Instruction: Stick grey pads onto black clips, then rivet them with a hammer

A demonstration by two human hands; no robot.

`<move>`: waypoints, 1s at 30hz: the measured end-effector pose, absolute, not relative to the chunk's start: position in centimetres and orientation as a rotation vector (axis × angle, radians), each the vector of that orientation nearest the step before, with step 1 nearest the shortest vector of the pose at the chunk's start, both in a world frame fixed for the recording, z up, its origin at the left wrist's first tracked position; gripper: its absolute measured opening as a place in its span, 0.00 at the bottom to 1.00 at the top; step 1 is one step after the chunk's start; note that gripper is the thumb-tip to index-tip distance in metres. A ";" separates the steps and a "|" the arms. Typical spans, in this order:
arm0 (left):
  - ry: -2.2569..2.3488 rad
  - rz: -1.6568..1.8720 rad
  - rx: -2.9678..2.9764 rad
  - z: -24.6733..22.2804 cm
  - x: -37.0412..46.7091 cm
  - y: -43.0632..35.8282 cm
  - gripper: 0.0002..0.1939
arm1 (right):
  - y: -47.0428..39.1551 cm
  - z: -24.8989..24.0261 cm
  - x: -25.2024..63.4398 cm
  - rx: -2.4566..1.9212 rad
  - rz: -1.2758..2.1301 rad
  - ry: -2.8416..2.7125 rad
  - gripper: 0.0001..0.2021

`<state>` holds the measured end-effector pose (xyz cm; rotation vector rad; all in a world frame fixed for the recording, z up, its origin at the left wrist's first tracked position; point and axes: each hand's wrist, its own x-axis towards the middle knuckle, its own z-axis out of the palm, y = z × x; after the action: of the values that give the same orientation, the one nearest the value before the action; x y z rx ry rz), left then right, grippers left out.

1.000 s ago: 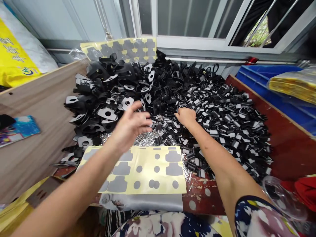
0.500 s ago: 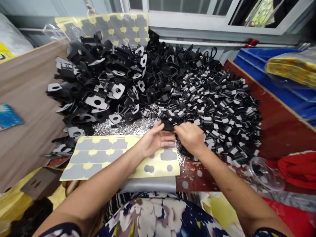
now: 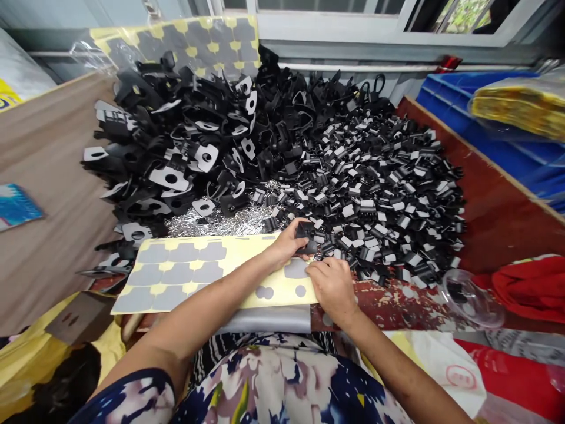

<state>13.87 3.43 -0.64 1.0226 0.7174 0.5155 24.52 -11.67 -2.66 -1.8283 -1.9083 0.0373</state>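
A black plastic clip part is held in my left hand, thumb across its face, just above the upper right of a yellow sticker sheet. My right hand is closed at the right edge of that sheet, fingertips pressed together beside a grey rectangular sticker. Whatever may be between those fingertips is hidden. Grey shaped stickers fill the sheet's left part; round ones lie near its lower right. Behind my hands spreads a heap of small black clips with grey pads.
Larger black parts with grey pads are piled at the back left. Thin metal pins lie before them. A second sticker sheet leans behind. To the right are a blue crate, a clear plastic cup and a red cloth.
My right hand has come away from the black part and moved down to the sheet's right edge. My left hand has moved slightly right, its fingers now closed round the part.
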 end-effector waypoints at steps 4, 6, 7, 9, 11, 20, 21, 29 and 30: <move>0.710 0.541 1.035 -1.6 13.9 3.5 0.27 | -12.0 -1.3 24.1 -1.746 0.490 -1.626 0.09; 0.696 0.526 1.017 -1.6 13.8 3.8 0.28 | -12.9 0.7 23.9 -1.580 0.883 -1.568 0.10; 0.690 0.517 0.994 -1.5 13.7 4.0 0.28 | -13.4 1.8 23.9 -1.483 1.037 -1.580 0.11; 0.680 0.502 0.942 -1.0 13.3 4.1 0.28 | -14.0 3.8 24.3 -1.387 1.082 -1.602 0.13; 0.659 0.481 0.856 -0.3 12.7 3.9 0.29 | -13.8 4.7 25.1 -1.471 0.798 -1.517 0.11; 0.484 0.472 0.543 1.5 9.8 0.0 0.18 | -9.9 0.1 26.7 -1.524 0.490 -1.158 0.04; 0.480 0.475 0.544 1.5 9.7 -0.2 0.18 | -9.9 -0.1 26.5 -1.522 0.484 -1.165 0.03; 0.462 0.486 0.521 1.6 9.4 -0.4 0.18 | -9.8 -0.1 25.7 -1.534 0.477 -1.238 0.02; 0.458 0.488 0.521 1.6 9.4 -0.4 0.18 | -9.7 -0.1 25.7 -1.532 0.480 -1.235 0.02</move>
<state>9.38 -0.44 1.59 0.5211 0.4583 0.4882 25.71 -9.73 -0.15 -1.5319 -1.2353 0.4800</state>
